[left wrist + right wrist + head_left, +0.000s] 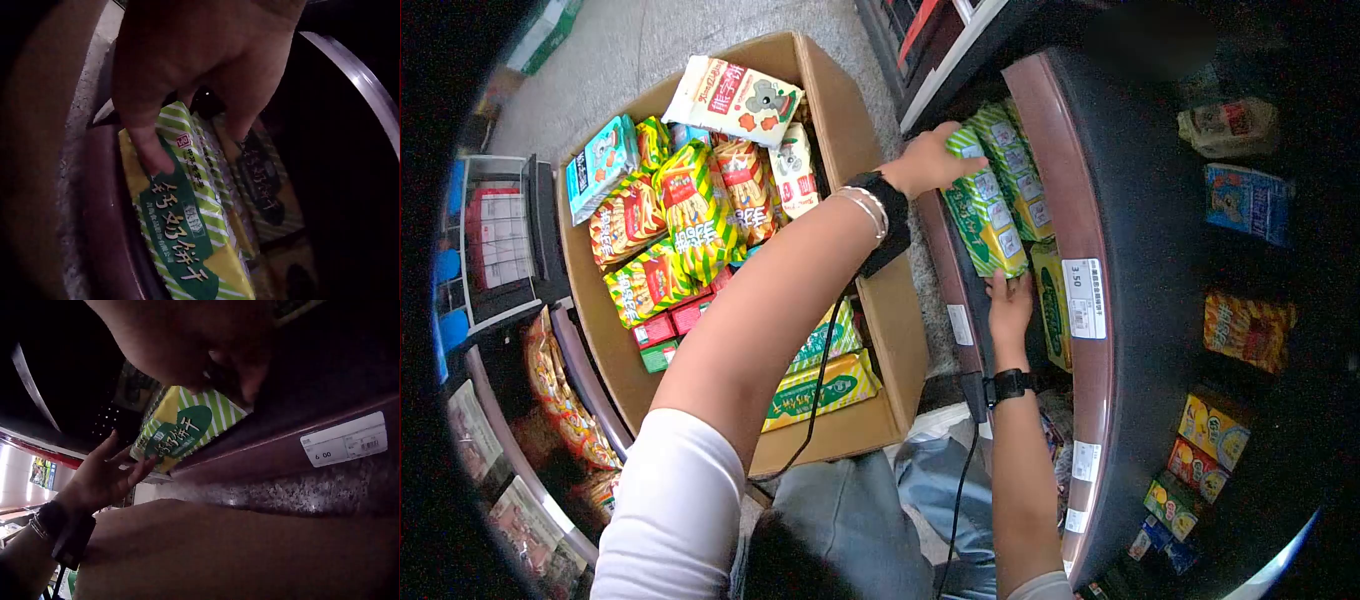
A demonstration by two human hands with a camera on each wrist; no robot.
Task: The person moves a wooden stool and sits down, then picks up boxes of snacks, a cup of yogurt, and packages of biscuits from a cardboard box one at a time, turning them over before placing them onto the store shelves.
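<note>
The left hand (pixel 930 164) and right hand (pixel 1008 312) are gripping opposite ends of a green-striped biscuit pack (pixel 984 222) at the shelf (pixel 950 282).

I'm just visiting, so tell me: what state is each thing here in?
Brown cardboard box: open, holding packets
White koala-print packet: looks sealed, lying on others
Green-and-white striped biscuit pack: looks sealed, touched by both hands
Left hand: fingers spread
Right hand: fingers curled at the pack's end
Black wristband: fastened
White 3.50 price label: attached
</note>
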